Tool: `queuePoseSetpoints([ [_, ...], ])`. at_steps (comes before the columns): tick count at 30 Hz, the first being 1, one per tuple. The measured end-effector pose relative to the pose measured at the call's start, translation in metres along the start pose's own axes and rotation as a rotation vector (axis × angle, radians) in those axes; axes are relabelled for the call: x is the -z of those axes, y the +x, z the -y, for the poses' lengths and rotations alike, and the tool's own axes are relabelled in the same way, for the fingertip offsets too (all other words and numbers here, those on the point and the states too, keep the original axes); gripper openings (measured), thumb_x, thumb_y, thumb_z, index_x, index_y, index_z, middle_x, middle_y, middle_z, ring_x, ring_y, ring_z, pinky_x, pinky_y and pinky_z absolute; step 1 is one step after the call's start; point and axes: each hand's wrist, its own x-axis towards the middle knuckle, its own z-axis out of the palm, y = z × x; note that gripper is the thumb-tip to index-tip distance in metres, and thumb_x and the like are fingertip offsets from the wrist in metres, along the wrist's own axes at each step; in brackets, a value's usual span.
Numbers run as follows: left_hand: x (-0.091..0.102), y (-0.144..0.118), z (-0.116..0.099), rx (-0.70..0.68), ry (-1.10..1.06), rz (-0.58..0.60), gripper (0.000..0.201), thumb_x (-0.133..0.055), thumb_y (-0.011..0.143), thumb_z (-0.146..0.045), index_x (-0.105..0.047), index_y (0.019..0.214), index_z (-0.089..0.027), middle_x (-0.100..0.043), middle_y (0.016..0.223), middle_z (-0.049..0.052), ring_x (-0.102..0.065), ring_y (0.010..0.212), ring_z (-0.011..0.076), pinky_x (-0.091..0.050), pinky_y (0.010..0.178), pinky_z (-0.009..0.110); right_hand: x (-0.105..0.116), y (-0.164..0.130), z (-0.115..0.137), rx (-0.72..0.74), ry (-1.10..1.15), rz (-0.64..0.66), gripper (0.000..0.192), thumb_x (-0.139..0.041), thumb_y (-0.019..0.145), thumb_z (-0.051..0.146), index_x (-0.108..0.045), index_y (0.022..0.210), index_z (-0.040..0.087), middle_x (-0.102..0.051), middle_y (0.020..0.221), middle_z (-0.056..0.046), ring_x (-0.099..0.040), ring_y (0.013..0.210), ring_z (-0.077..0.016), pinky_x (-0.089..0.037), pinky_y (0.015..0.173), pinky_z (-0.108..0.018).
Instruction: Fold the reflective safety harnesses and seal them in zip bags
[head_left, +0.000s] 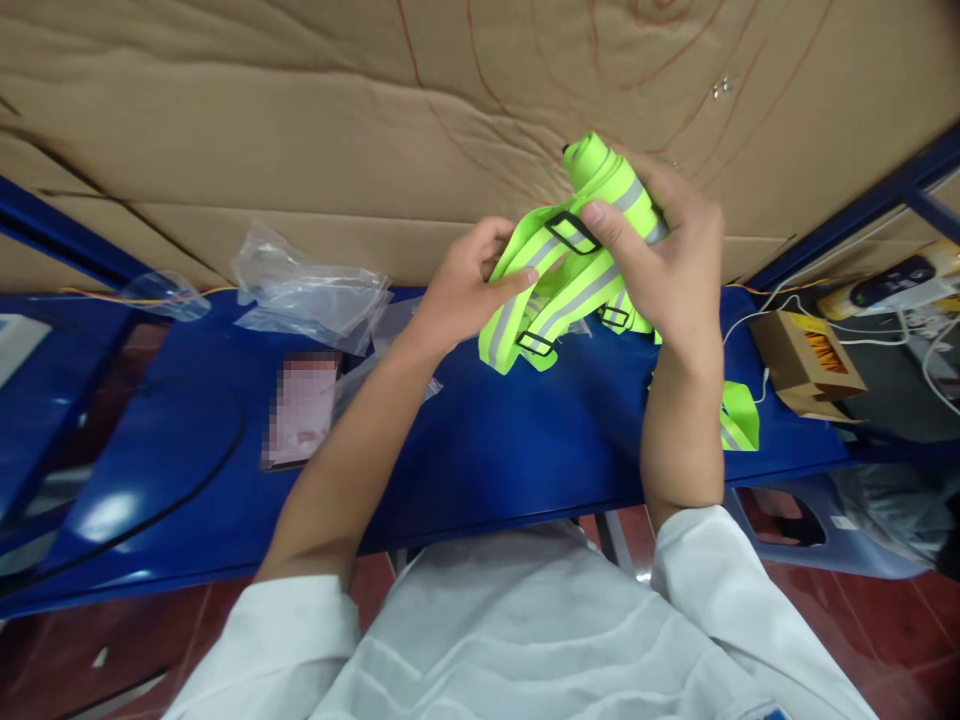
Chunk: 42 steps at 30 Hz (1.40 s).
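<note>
The yellow-green strap (pixel 577 302), partly rolled, is in the air above the blue table (pixel 525 440). The right hand (pixel 675 250) grasps the rolled part: its thumb presses beside a black buckle (pixel 564 232), while its other fingers curve behind, mostly hidden. The left hand (pixel 469 285) pinches a loose loop, the thumb lying in front, the fingers bent behind. On the table's right part lies another green strap (pixel 741 415); on its left part, clear plastic bags (pixel 307 285). Behind the table stands brown cardboard (pixel 300 130).
</note>
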Motion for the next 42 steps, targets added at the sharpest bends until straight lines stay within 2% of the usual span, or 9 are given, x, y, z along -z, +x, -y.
queuePoseSetpoints([
  [5, -0.002, -0.003, -0.006, 0.049, -0.075, 0.05, 0.04, -0.08, 0.087, -0.04, -0.071, 0.12, -0.02, -0.078, 0.119, 0.007, -0.073, 0.113, 0.0262, -0.061, 0.095, 0.037, 0.003, 0.0, 0.003, -0.021, 0.01, -0.013, 0.041, -0.072, 0.098, 0.045, -0.074, 0.132, 0.022, -0.075, 0.136, -0.004, -0.069, 0.128, -0.0265, -0.051, 0.116, -0.044],
  [9, 0.004, -0.011, -0.022, 0.132, -0.215, 0.216, 0.035, -0.084, 0.085, -0.049, -0.074, 0.097, -0.018, -0.08, 0.095, 0.006, -0.076, 0.082, 0.021, -0.062, 0.076, 0.033, 0.016, 0.002, 0.0, -0.035, 0.069, -0.124, 0.032, -0.073, 0.098, 0.042, -0.079, 0.121, 0.021, -0.08, 0.113, -0.003, -0.073, 0.103, -0.0243, -0.057, 0.093, -0.037],
  [12, 0.01, -0.014, -0.031, 0.166, -0.309, 0.437, 0.044, -0.085, 0.083, -0.058, -0.073, 0.095, -0.018, -0.077, 0.078, 0.006, -0.073, 0.068, 0.0204, -0.06, 0.067, 0.032, 0.029, 0.004, -0.008, -0.046, 0.104, -0.244, 0.029, -0.07, 0.1, 0.044, -0.082, 0.111, 0.021, -0.076, 0.095, -0.004, -0.072, 0.091, -0.0234, -0.055, 0.083, -0.035],
  [16, 0.013, -0.015, -0.032, 0.239, -0.347, 0.721, 0.05, -0.086, 0.081, -0.059, -0.072, 0.104, -0.017, -0.077, 0.072, 0.007, -0.073, 0.062, 0.0214, -0.057, 0.061, 0.031, 0.045, 0.004, -0.018, -0.056, 0.085, -0.273, 0.031, -0.068, 0.099, 0.053, -0.083, 0.11, 0.028, -0.073, 0.093, -0.002, -0.073, 0.096, -0.0257, -0.058, 0.088, -0.038],
  [19, 0.01, -0.012, -0.024, 0.214, -0.268, 0.6, 0.049, -0.084, 0.085, -0.056, -0.069, 0.108, -0.015, -0.079, 0.084, 0.009, -0.075, 0.071, 0.0218, -0.059, 0.066, 0.032, 0.047, 0.003, -0.019, -0.116, 0.104, -0.253, 0.036, -0.068, 0.098, 0.055, -0.082, 0.108, 0.023, -0.071, 0.091, -0.004, -0.071, 0.088, -0.0242, -0.058, 0.08, -0.036],
  [23, 0.011, -0.006, -0.01, 0.054, -0.064, 0.412, 0.062, -0.091, 0.077, -0.045, -0.063, 0.125, -0.017, -0.074, 0.126, 0.012, -0.073, 0.116, 0.0278, -0.059, 0.1, 0.041, 0.04, 0.001, -0.018, -0.2, 0.104, -0.16, 0.036, -0.073, 0.095, 0.056, -0.082, 0.096, 0.021, -0.067, 0.077, -0.003, -0.061, 0.067, -0.0187, -0.048, 0.061, -0.033],
  [29, 0.017, -0.002, -0.014, -0.128, -0.06, 0.212, 0.089, -0.093, 0.071, -0.05, -0.052, 0.149, -0.034, -0.046, 0.166, 0.008, -0.039, 0.158, 0.0346, -0.041, 0.126, 0.052, 0.019, 0.002, -0.013, -0.109, 0.148, 0.122, 0.031, -0.073, 0.094, 0.056, -0.08, 0.111, 0.031, -0.08, 0.104, 0.0, -0.073, 0.094, -0.0236, -0.058, 0.083, -0.037],
  [35, 0.0, -0.009, -0.02, 0.086, -0.204, 0.334, 0.065, -0.093, 0.075, -0.045, -0.069, 0.129, -0.018, -0.075, 0.129, 0.01, -0.068, 0.127, 0.0356, -0.056, 0.109, 0.051, -0.005, 0.0, 0.003, 0.041, 0.22, 0.202, 0.033, -0.076, 0.095, 0.048, -0.079, 0.121, 0.029, -0.081, 0.117, 0.0, -0.077, 0.11, -0.024, -0.06, 0.098, -0.037],
  [42, -0.008, -0.018, -0.02, 0.338, -0.377, 0.55, 0.053, -0.093, 0.075, -0.044, -0.077, 0.117, -0.016, -0.08, 0.118, 0.011, -0.075, 0.114, 0.0317, -0.06, 0.102, 0.046, -0.006, -0.001, -0.003, 0.077, 0.136, 0.149, 0.037, -0.079, 0.093, 0.038, -0.075, 0.129, 0.032, -0.074, 0.138, -0.002, -0.069, 0.133, -0.0268, -0.054, 0.118, -0.045],
])
